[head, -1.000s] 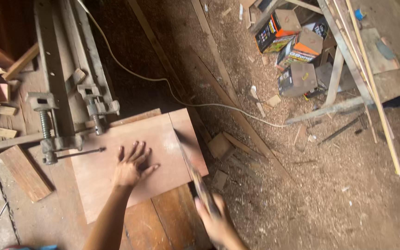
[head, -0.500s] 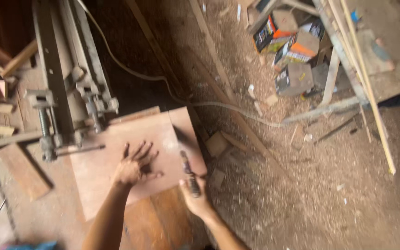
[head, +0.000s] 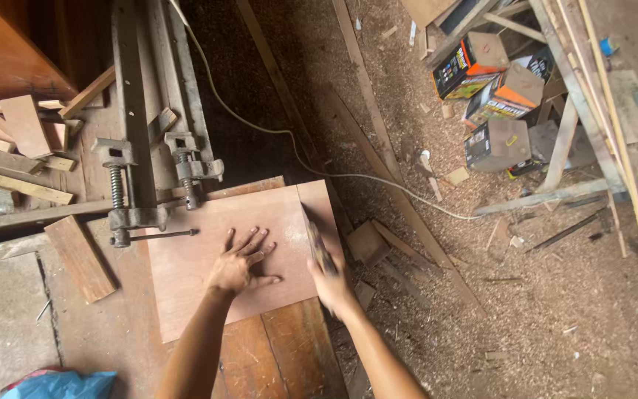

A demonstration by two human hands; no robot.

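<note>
- since half a second ago the right hand (head: pixel 331 287) sits lower along the board's right edge, and its tool now points up toward 12 o'clock; the left hand (head: pixel 239 264) stays flat where it was.
- one reddish plywood board (head: pixel 208 262) lies at centre on the workbench (head: pixel 282 355).
- left hand: open, five fingers spread, palm pressing the board.
- right hand: closed around one narrow tool (head: pixel 317 244), a blurred blade-like strip; its kind is hard to make out.
- two metal bar clamps (head: pixel 149 166) lie at 10 o'clock, one touching the board's top-left corner.
- one pale cable (head: pixel 378 181) runs from 12 to 3 o'clock over sawdust.
- about four cardboard boxes (head: pixel 496 89) at 1 o'clock, partly hidden by slats.
- both forearms are cut off at the bottom edge.
</note>
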